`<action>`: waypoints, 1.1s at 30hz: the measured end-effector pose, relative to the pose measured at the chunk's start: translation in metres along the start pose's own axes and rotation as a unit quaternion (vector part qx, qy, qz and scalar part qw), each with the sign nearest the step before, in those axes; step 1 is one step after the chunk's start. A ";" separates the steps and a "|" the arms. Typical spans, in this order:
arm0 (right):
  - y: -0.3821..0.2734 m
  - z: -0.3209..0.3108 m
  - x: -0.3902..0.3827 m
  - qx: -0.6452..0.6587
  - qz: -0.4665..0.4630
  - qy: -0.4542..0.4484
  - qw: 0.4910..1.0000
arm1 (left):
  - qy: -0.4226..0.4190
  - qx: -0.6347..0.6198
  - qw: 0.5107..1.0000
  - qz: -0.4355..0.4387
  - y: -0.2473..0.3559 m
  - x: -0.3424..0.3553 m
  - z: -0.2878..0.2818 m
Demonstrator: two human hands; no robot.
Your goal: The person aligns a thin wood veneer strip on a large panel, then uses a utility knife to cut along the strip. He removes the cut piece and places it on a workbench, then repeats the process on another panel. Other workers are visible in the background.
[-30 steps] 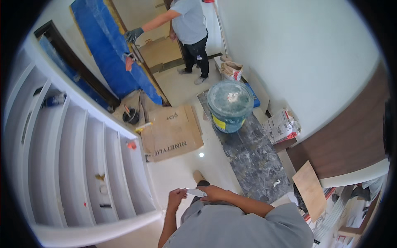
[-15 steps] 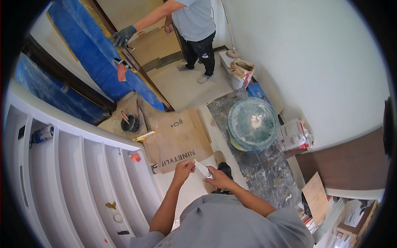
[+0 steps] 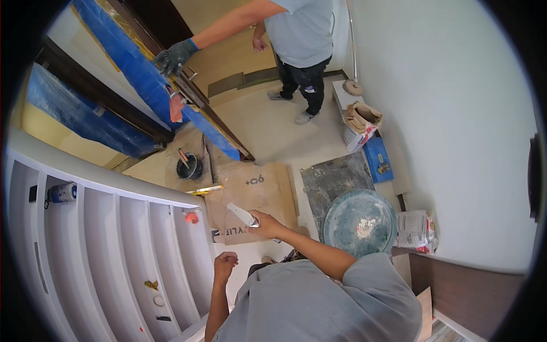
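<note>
My right hand (image 3: 265, 225) is closed round what looks like a putty knife (image 3: 242, 214). Its pale, smeared blade points away to the left, above the brown cardboard (image 3: 250, 196) on the floor. Lower and to the left, my left hand (image 3: 224, 267) is held off the knife with its fingers curled in. Whether anything is between those fingers is hidden. A large round tub with a dusty green lid (image 3: 360, 224) stands to the right, past my right forearm.
White shelving (image 3: 114, 228) curves along the left. A black bucket (image 3: 190, 167) with a handled tool stands near a door edged in blue film (image 3: 216, 134). Beyond, a person (image 3: 299, 34) reaches a gloved hand to the door. An opened paper sack (image 3: 360, 128) and blue case (image 3: 378, 159) line the right wall.
My right hand has carried the knife left and forward. My left hand has let go of the blade end and dropped back toward me. The view has shifted, moving the tub lower in it.
</note>
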State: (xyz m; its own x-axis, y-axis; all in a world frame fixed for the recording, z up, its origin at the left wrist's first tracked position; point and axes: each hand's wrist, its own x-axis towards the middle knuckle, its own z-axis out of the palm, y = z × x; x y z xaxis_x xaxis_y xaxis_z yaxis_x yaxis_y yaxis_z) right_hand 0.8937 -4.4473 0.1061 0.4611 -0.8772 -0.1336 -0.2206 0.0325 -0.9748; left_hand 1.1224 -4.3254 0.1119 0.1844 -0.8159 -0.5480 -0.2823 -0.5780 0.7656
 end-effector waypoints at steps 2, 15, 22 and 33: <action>0.000 -0.005 0.011 0.009 -0.003 -0.030 1.000 | -0.011 0.019 1.000 -0.005 0.008 0.006 0.004; 0.086 -0.091 0.135 -0.023 0.159 0.061 0.985 | -0.031 0.140 0.989 -0.024 0.003 0.037 0.006; 0.037 -0.236 0.267 -0.367 0.114 0.002 0.923 | 0.021 0.141 0.989 -0.047 -0.017 0.029 -0.011; 0.133 -0.104 0.223 -0.207 0.138 -0.171 0.953 | 0.063 0.114 0.989 -0.070 -0.051 0.024 -0.018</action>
State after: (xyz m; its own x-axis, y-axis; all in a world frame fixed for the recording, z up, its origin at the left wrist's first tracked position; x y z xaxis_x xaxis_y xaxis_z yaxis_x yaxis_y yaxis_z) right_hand 0.8775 -4.6884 -0.0343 0.5730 -0.6534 -0.4948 -0.6626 -0.0140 -0.7489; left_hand 1.1586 -4.3162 0.0657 0.3492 -0.7313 -0.5859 -0.4475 -0.6794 0.5815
